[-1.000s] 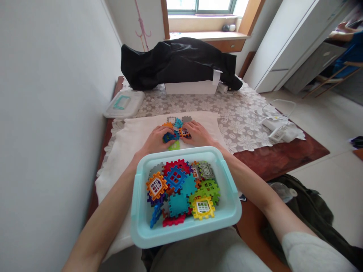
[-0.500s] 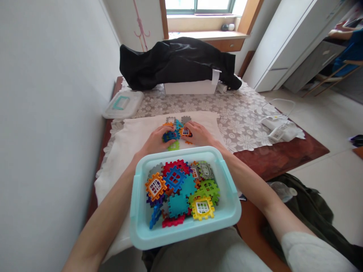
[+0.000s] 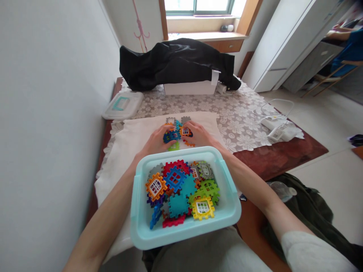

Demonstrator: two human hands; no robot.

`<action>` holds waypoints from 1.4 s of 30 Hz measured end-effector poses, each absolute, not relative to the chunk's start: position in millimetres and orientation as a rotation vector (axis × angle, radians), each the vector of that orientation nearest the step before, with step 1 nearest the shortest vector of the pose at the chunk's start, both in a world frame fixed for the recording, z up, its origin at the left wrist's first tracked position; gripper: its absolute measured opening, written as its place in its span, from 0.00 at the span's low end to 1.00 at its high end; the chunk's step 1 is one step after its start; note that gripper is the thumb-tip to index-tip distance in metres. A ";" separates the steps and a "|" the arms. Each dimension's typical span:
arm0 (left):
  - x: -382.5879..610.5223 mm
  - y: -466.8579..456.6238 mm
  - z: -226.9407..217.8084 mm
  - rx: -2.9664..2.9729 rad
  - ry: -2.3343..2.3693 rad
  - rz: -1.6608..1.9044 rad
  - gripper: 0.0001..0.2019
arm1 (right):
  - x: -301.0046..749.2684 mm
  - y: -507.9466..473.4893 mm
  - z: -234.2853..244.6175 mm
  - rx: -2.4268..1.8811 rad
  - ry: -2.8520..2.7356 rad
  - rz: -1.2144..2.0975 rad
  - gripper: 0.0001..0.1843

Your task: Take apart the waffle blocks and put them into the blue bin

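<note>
On the white cloth, my left hand [image 3: 159, 140] grips a blue interlocking plastic tile [image 3: 172, 136] between thumb and fingers. Beside it, my right hand [image 3: 197, 134] pinches an orange tile with a white window [image 3: 185, 131]. Grey tiles [image 3: 186, 119], a light blue piece [image 3: 178, 124] and a green tile [image 3: 174, 146] lie around them, partly hidden by my fingers. Whether the pieces are joined I cannot tell. A pale turquoise tub [image 3: 185, 236], nearer to me between my forearms, holds several colourful tiles, among them a yellow one with a white window [image 3: 203, 207].
A clear lid with a turquoise handle [image 3: 123, 105] lies at the left by the wall. Black fabric [image 3: 181, 60] covers a white box [image 3: 190, 88] at the back. White cables and a packet [image 3: 279, 128] lie at the right. A person in blue [image 3: 347, 51] sits far right.
The blue and orange tiles have shifted slightly in my hands. More of an orange piece shows below my right hand. The tub has hardly moved.
</note>
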State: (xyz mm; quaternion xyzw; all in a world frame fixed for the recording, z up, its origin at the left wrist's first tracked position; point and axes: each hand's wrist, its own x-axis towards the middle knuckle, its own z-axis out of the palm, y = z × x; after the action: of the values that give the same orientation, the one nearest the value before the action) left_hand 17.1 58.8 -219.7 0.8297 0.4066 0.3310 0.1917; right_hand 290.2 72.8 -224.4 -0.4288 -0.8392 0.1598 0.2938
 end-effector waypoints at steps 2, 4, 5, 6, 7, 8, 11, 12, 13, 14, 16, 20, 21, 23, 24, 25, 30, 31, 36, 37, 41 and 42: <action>18.0 58.3 -219.5 2.360 1.159 0.934 0.24 | 290.3 71.2 -224.1 -1.148 -2.260 0.457 0.10; 18.7 57.7 -218.7 2.376 1.184 0.935 0.23 | 290.3 70.3 -223.4 -1.136 -2.252 0.494 0.10; 18.8 57.5 -218.2 2.378 1.194 0.932 0.23 | 290.2 70.3 -223.1 -1.123 -2.237 0.511 0.10; 18.8 57.4 -217.8 2.379 1.199 0.926 0.24 | 289.8 70.5 -222.8 -1.108 -2.214 0.529 0.11; 18.7 57.4 -217.6 2.382 1.200 0.918 0.24 | 289.3 70.9 -222.7 -1.096 -2.189 0.547 0.11; 18.5 57.6 -217.5 2.386 1.198 0.911 0.24 | 288.7 71.2 -222.6 -1.085 -2.166 0.566 0.11; 17.6 58.5 -218.2 2.408 1.196 0.900 0.23 | 287.1 72.2 -222.7 -1.061 -2.129 0.625 0.11; 17.4 58.8 -218.6 2.413 1.197 0.900 0.23 | 286.8 72.6 -222.9 -1.055 -2.122 0.636 0.11; 17.2 59.0 -219.1 2.415 1.199 0.903 0.23 | 286.8 73.2 -223.4 -1.050 -2.113 0.636 0.11; 17.1 59.2 -219.6 2.415 1.201 0.906 0.24 | 287.0 74.0 -224.2 -1.048 -2.099 0.624 0.12; 17.3 59.4 -220.6 2.413 1.201 0.910 0.24 | 287.8 76.4 -226.8 -1.043 -2.070 0.581 0.12; 18.8 59.4 -222.0 2.435 1.195 0.918 0.25 | 288.4 81.5 -233.4 -0.960 -2.016 0.558 0.12; 19.2 59.3 -222.1 2.442 1.187 0.927 0.26 | 287.8 82.2 -234.3 -0.940 -1.992 0.563 0.12; 19.8 58.8 -221.9 2.454 1.167 0.940 0.28 | 285.9 82.2 -234.3 -0.918 -1.924 0.562 0.11; 20.1 58.5 -221.8 2.463 1.160 0.939 0.29 | 284.7 81.7 -233.4 -0.910 -1.886 0.559 0.11; 20.4 58.2 -221.9 2.475 1.155 0.932 0.30 | 283.3 80.8 -231.9 -0.900 -1.851 0.559 0.11; 23.5 56.8 -224.6 2.519 1.105 0.968 0.34 | 275.6 74.7 -221.4 -0.872 -1.735 0.653 0.13; 24.6 56.4 -225.5 2.520 1.082 0.997 0.34 | 273.7 73.7 -219.8 -0.887 -1.713 0.681 0.14; 30.4 54.0 -227.6 2.514 0.949 1.173 0.34 | 262.7 68.1 -217.4 -0.975 -1.677 0.860 0.19; 31.3 53.5 -227.5 2.519 0.932 1.204 0.33 | 260.5 66.2 -217.3 -0.970 -1.679 0.904 0.20; 32.6 51.9 -226.2 2.575 0.915 1.281 0.33 | 254.3 54.8 -214.0 -0.925 -1.640 1.085 0.22; 32.6 51.6 -226.0 2.582 0.922 1.293 0.33 | 253.7 51.7 -212.4 -0.913 -1.635 1.122 0.24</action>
State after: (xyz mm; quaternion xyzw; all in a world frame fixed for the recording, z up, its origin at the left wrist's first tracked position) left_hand 32.6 51.6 -226.0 0.8505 0.3037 0.4259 0.0552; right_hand 253.7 51.7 -212.4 -0.3712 -0.6646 0.4562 0.4609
